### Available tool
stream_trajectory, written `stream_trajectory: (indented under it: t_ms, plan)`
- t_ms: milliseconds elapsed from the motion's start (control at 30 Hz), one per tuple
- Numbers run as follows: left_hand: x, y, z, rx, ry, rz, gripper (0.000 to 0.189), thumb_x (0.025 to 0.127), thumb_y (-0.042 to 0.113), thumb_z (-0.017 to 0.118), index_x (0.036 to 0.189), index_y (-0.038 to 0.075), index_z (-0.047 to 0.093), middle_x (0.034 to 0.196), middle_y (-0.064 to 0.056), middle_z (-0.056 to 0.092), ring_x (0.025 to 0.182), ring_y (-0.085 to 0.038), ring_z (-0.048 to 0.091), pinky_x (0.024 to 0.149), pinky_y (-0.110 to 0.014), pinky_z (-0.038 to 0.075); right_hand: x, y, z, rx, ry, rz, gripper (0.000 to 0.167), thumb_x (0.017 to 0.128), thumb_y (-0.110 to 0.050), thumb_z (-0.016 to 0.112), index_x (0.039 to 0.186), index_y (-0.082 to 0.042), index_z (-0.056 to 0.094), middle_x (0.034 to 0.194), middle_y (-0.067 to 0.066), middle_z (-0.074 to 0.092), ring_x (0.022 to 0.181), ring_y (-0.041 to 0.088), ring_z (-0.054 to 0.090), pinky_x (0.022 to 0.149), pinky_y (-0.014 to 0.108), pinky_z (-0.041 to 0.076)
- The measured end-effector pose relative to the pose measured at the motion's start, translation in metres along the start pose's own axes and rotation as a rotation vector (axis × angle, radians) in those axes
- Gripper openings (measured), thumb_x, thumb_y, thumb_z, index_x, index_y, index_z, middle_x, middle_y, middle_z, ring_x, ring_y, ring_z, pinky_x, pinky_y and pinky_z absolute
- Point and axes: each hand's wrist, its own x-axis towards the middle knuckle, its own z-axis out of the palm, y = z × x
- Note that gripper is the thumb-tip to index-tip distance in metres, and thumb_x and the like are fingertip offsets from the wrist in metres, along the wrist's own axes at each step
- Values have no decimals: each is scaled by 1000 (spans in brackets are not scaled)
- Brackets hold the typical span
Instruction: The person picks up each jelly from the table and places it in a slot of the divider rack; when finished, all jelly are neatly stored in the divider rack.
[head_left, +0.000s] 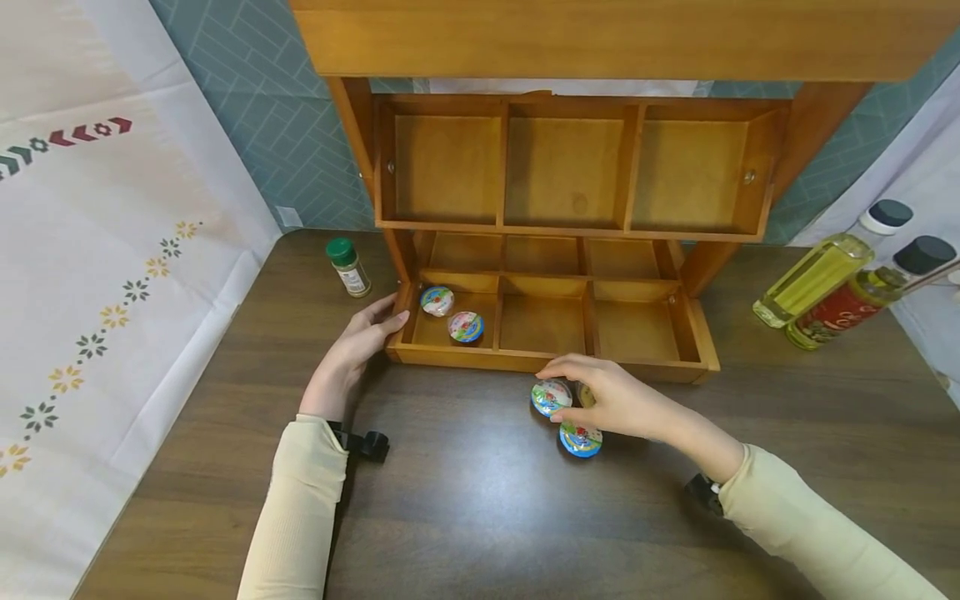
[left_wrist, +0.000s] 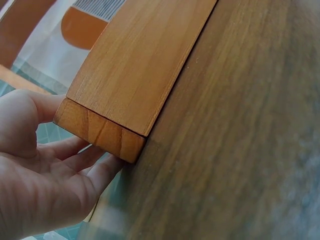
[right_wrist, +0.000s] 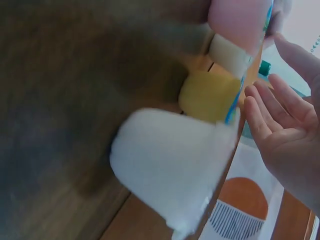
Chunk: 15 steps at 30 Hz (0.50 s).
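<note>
My left hand (head_left: 352,346) rests on the front left corner of a wooden rack (head_left: 465,357). In the left wrist view its fingers lie fairly straight along the end piece. Over a small group of jelly cups hovers my right hand (head_left: 611,396), thumb and fingers apart. The group holds a jelly cup with a printed lid (head_left: 551,398), another nearer me (head_left: 581,440) and a yellow one (right_wrist: 210,95) partly under the hand. White (right_wrist: 165,160) and pink (right_wrist: 237,25) cups show in the right wrist view. Two more cups (head_left: 467,327) sit in the lower left compartment.
A green-capped spice jar (head_left: 348,267) stands left of the rack. On the right are two bottles, one of pale oil (head_left: 817,279) and one with a red label (head_left: 855,300). A wooden panel (head_left: 615,42) overhangs the rack's upper compartments.
</note>
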Motion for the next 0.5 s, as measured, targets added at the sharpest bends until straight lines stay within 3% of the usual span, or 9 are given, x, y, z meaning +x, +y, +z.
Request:
stream_trajectory:
  t_ms: [500]
  plan:
    - [0, 0, -1, 16, -1, -13, 62, 97, 21, 51, 149, 8, 20, 149, -14, 28, 128, -29, 38, 108, -40, 27, 7, 11, 7, 10, -83, 27, 51, 81, -29, 73, 125, -7, 58, 124, 2, 57, 115, 21, 52, 94, 41, 44]
